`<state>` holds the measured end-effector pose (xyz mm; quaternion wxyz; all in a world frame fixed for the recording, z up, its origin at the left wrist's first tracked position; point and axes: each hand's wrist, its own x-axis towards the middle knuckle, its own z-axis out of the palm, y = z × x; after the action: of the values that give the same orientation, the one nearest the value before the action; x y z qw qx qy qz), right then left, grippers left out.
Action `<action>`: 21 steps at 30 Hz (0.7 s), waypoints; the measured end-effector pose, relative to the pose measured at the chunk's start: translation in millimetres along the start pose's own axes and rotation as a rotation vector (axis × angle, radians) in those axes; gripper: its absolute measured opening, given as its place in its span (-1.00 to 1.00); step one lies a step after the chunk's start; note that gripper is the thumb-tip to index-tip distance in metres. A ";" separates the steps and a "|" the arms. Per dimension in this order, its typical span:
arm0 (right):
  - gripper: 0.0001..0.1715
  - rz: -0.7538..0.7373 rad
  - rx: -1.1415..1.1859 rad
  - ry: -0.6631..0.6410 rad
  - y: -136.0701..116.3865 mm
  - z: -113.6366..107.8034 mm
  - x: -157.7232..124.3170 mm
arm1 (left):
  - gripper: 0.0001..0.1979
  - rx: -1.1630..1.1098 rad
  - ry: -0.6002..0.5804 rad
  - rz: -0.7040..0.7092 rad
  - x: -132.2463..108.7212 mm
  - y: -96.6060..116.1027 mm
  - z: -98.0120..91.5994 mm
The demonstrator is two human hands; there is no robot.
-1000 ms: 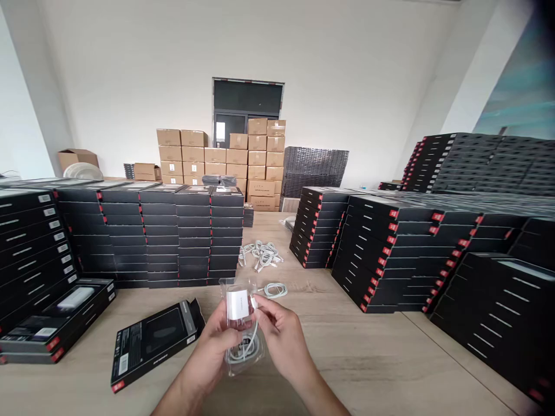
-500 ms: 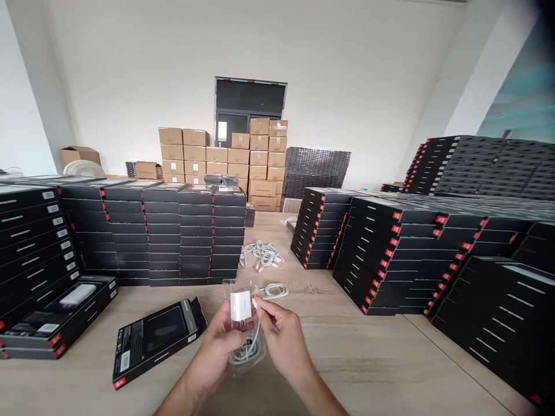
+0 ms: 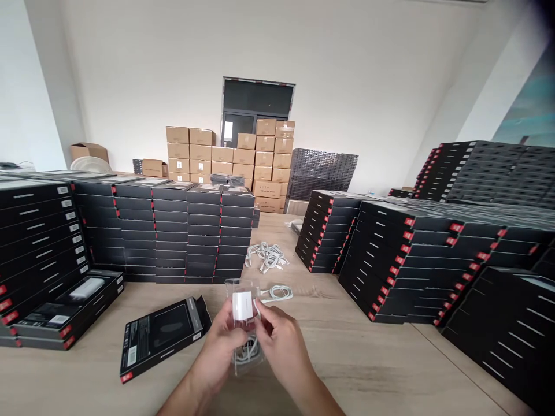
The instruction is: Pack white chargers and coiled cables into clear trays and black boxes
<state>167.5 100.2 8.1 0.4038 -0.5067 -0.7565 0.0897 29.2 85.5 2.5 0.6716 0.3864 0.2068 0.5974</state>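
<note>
My left hand is closed round a clear plastic tray, held upright above the table. A white charger plug sits in its upper part, its metal prongs pointing down. In the lower part a white cable lies coiled, partly hidden by my hands. My right hand pinches the end of that cable beside the charger plug's right side. Just behind my hands, a coiled white cable lies on the table. To the left is a black box with its end flap raised.
More white cables lie in a tangled pile farther back. Stacked black boxes line the left, and others line the right. A white charger plug rests on a low black box. Cardboard cartons stand at the back wall.
The view has turned slightly left, so things sit farther right. My right fingers have moved slightly down along the charger plug's side; the left hand keeps its hold.
</note>
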 end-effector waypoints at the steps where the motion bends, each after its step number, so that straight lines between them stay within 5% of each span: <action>1: -0.59 -0.020 -0.058 -0.014 -1.0 -0.3 -0.6 | -0.46 0.000 -0.001 -0.003 -0.3 1.0 0.1; 8: -0.57 -0.105 -0.266 0.047 -6.5 -4.5 -4.0 | -0.44 -0.028 -0.006 -0.013 -1.2 4.0 1.9; 21: -0.47 -0.062 -0.001 -0.017 -2.7 -1.3 -4.2 | -0.49 -0.157 0.033 -0.044 -2.0 7.5 -0.2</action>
<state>167.2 95.1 8.3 0.3998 -0.4822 -0.7753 0.0809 23.9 83.5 7.8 0.7091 0.3181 0.1789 0.6033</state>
